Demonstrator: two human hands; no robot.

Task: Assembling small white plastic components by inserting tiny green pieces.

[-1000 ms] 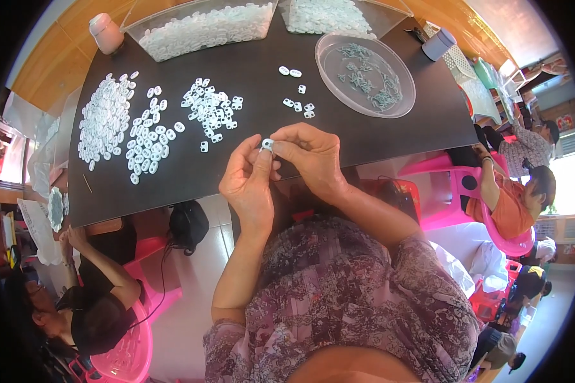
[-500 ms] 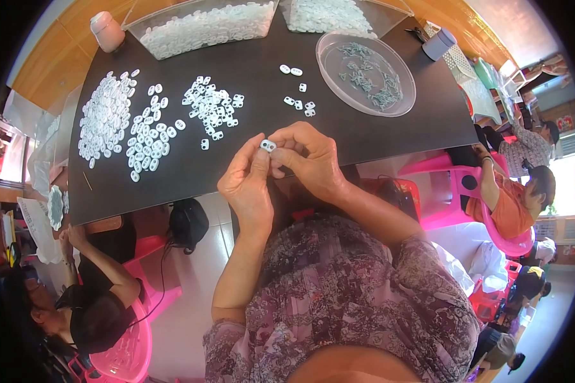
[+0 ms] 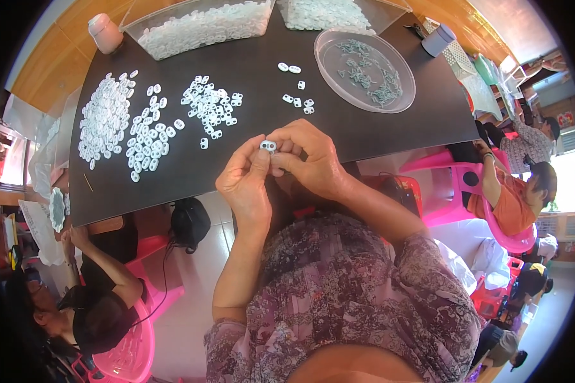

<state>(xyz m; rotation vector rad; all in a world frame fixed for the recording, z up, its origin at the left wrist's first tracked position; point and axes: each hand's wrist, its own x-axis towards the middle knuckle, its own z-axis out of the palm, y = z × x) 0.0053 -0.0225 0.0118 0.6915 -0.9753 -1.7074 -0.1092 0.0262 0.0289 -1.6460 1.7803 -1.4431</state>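
Assembly step: left hand (image 3: 244, 182) and right hand (image 3: 310, 156) are pinching one small white plastic piece (image 3: 268, 146) between clamped fingertips above the black counter (image 3: 249, 147), likely requiring precise pressing together next.

We see a black table (image 3: 249, 140) carrying 3 loose heaps of small white parts (image 3: 105, 118) near its left edge. A few more white pieces (image 3: 298, 101) lie scattered nearer the middle. A round clear dish (image 3: 364, 69) with grey bits sits toward the right edge. At the far edge stand 2 clear tubs (image 3: 198, 25) of white parts, and a pink jar (image 3: 105, 33) at the far left corner.
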